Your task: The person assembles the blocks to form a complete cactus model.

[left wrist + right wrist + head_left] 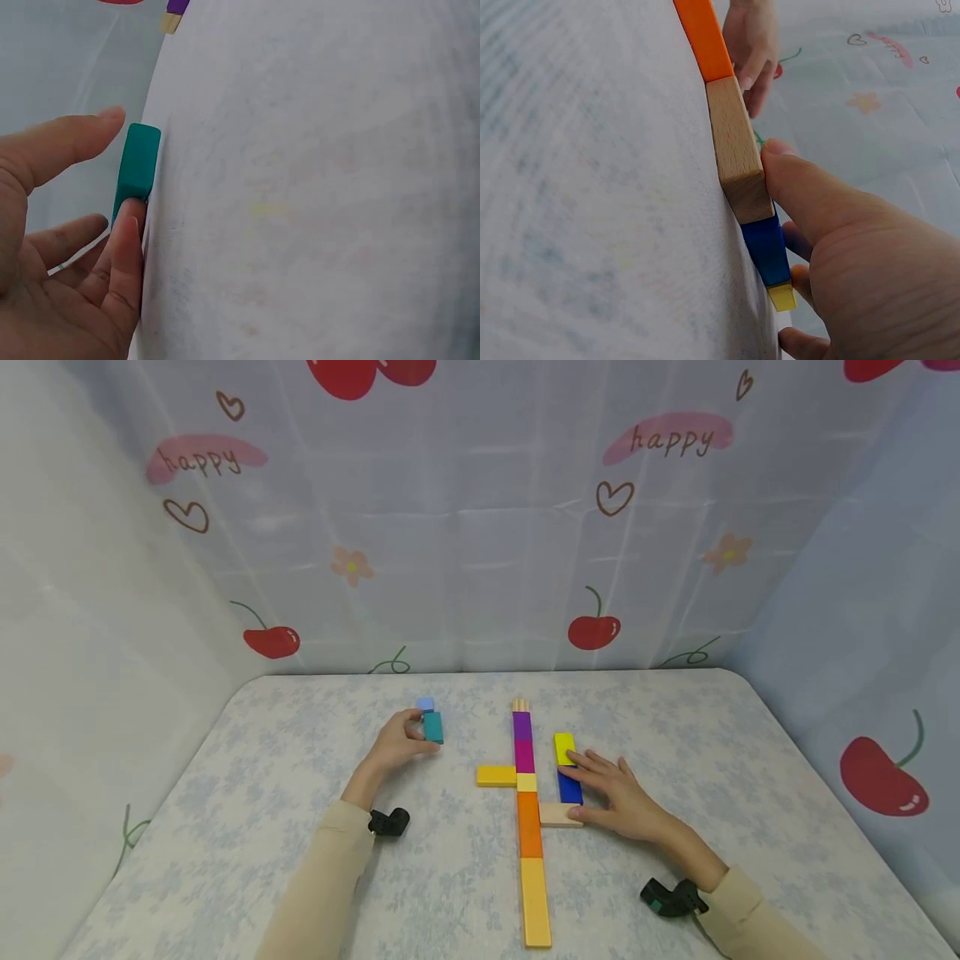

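My left hand [396,742] is at a teal block [434,727], thumb at its near end and fingers along its left side. In the left wrist view one finger meets the teal block [140,157], and the thumb tip shows a small gap from it. A light blue block [426,703] lies just behind. My right hand [626,797] lies spread with fairly straight fingers over a yellow block [563,747] and a blue block [570,789] set end to end. Its thumb touches a plain wooden block [735,131], which abuts the orange block [529,825].
Blocks form a long line down the table [300,718]: purple [522,726], magenta [523,756], pale yellow [527,782], orange, and a long light-orange one [536,902]. A yellow-orange block [496,776] sticks out leftward. Thin wooden pieces [521,704] stand at the far end.
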A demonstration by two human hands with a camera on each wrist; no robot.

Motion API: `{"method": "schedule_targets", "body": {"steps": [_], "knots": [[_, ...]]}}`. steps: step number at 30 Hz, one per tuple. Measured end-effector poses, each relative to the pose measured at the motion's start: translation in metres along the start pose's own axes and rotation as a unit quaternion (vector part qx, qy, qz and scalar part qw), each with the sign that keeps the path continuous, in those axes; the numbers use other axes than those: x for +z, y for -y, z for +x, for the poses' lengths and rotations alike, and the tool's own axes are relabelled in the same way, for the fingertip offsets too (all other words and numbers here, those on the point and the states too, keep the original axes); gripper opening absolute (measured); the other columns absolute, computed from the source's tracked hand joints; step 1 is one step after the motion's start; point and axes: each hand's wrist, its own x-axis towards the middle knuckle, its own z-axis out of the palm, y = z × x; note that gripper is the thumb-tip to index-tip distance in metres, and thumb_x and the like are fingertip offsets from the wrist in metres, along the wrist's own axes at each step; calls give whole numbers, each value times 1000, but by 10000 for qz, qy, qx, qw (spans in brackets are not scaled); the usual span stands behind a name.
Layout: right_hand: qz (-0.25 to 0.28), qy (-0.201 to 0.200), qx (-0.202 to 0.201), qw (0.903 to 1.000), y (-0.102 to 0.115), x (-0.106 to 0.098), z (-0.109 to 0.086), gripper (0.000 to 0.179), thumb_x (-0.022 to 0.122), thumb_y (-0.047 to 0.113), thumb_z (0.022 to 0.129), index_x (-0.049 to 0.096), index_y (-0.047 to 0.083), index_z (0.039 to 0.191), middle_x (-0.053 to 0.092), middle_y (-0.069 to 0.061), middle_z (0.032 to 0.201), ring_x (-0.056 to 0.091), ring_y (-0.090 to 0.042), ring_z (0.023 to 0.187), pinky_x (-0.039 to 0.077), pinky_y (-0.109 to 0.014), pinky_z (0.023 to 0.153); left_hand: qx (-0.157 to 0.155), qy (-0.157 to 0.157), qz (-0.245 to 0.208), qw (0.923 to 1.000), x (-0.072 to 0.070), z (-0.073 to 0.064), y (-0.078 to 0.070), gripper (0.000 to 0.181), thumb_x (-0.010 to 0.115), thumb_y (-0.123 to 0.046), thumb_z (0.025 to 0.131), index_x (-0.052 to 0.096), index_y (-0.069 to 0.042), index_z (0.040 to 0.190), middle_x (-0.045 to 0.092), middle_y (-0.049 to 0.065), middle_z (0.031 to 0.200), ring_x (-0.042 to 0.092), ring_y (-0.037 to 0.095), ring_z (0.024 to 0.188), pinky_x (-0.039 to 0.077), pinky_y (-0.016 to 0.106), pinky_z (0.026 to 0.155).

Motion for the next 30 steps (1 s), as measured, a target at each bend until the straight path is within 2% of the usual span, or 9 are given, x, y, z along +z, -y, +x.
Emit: {"method": "schedule_targets", "body": {"steps": [4, 9, 12, 30], "knots": [[3, 4, 2, 10000, 0, 1, 1, 61, 73, 42, 85, 57, 17, 139, 41, -12, 154, 27, -45, 144, 4, -79, 105, -4, 8, -34, 10000, -1, 7, 3, 75, 78, -14, 82, 41, -7, 147, 53, 16, 135, 59, 29, 104, 51, 39, 84], [-4, 12, -6, 10000, 0, 1, 1, 61, 73, 41, 86, 56, 17, 140, 41, -12, 154, 27, -45, 144, 4, -79, 105, -11, -3, -32, 10000, -2, 10, 6, 72, 78, -10, 82, 44, -7, 145, 60, 18, 114, 59, 25, 93, 49, 30, 70], [-6, 6, -3, 10000, 1, 1, 1, 61, 73, 41, 86, 56, 17, 140, 40, -12, 154, 27, -45, 144, 4, -79, 105, 5, -27, -112, 9999, -2, 10, 7, 70, 77, -8, 82, 46, -7, 144, 62, 17, 103, 58, 23, 87, 47, 28, 66], [20, -35, -18, 10000, 0, 1, 0, 61, 73, 40, 85, 57, 16, 139, 41, -13, 154, 28, -45, 144, 3, -79, 105, -11, -131, -277, 9995, -2, 8, 9, 63, 77, -8, 82, 51, -7, 139, 66, 15, 97, 62, 22, 83, 50, 27, 67]]}}
